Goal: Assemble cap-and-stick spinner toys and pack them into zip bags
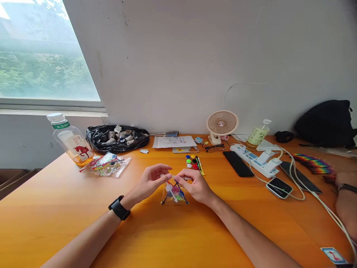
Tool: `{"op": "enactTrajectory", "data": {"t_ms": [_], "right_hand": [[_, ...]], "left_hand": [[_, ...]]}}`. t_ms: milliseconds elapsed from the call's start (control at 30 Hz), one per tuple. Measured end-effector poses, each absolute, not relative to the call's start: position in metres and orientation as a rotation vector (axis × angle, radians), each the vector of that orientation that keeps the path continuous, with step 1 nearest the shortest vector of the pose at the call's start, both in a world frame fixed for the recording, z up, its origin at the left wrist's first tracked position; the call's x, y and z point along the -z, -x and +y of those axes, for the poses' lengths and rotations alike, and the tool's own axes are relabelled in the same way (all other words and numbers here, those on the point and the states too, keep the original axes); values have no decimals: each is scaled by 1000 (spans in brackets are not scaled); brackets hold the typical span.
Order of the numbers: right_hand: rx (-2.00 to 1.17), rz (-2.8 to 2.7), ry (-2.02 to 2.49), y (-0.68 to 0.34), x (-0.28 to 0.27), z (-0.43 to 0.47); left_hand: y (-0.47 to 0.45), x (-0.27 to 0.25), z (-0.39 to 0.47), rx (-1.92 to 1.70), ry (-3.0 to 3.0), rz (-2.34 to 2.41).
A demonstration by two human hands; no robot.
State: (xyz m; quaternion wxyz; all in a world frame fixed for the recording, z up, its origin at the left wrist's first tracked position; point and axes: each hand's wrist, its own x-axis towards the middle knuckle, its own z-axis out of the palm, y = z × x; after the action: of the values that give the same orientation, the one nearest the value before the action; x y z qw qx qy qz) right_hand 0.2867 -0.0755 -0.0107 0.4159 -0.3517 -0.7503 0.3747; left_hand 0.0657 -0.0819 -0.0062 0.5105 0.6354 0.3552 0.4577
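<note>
In front of me, above the table, hangs a small clear plastic bag [175, 194] with colourful plastic pieces inside, among them a white arrow-shaped one and dark blue and red ones. My right hand [196, 184] pinches the bag's top edge between thumb and bent fingers. At the other end of that edge, my left hand [152, 181] has its thumb against the plastic, with the index finger raised above; its other fingertips are partly hidden. Just beyond my hands, several coloured round discs [192, 162] lie beside thin black and yellow sticks [200, 165].
On the left are a large bottle [73, 139], crinkled plastic packets [108, 164] and a black bag of rubbish [118, 138]. Papers [174, 142], a fan [222, 124] and glasses [214, 148] stand behind. To the right lie a phone [238, 163], a power strip [255, 160] and another person's arm [347, 201].
</note>
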Motion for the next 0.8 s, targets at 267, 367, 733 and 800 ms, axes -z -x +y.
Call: {"op": "enactTrajectory", "data": {"t_ms": [267,367,733,800], "right_hand": [[-1121,-1790,932,-296,13,-69],[-1125,-1792,961,-300,14,-68],[-1179,-1840,944,-304,8,-68],[-1184,-1816,942,-303,10,-69]], "left_hand": [[-62,12,-74,-980,-1641,893],[-60,13,-72,-963,-1635,910],[-61,11,-72,-954,-1526,876],[-65,9,-77,-975,-1498,868]]}}
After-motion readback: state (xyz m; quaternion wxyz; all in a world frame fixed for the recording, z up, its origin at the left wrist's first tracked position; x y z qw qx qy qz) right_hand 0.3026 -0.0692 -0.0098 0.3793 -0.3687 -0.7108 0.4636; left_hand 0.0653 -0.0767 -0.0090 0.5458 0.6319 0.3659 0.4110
